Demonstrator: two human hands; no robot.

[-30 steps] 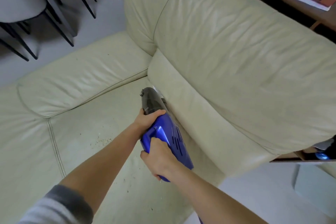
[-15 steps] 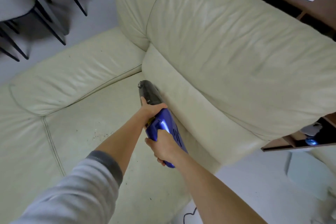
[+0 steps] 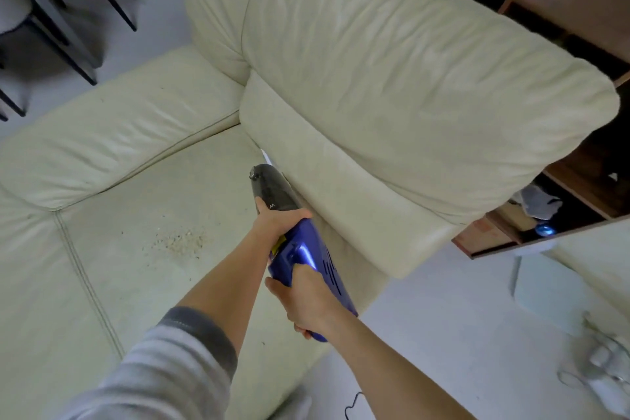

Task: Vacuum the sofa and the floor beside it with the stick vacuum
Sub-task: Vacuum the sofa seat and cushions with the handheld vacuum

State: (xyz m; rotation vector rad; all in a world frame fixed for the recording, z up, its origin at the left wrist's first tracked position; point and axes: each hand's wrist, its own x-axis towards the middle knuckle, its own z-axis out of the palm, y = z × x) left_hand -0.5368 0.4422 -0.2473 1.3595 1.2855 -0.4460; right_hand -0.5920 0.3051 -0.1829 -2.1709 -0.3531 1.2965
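While both hands grip it, a blue vacuum points into the crease where the seat of a cream leather sofa meets its back cushion. The left hand wraps its fingers around the front, where the blue body joins the dark dust cup. The right hand curls tightly around the rear handle. A small patch of crumbs lies on the seat, left of the vacuum and well apart from it. Pale floor shows beside the sofa, at right.

Blue/black vacuum, cream sofa, grey-striped sleeve.
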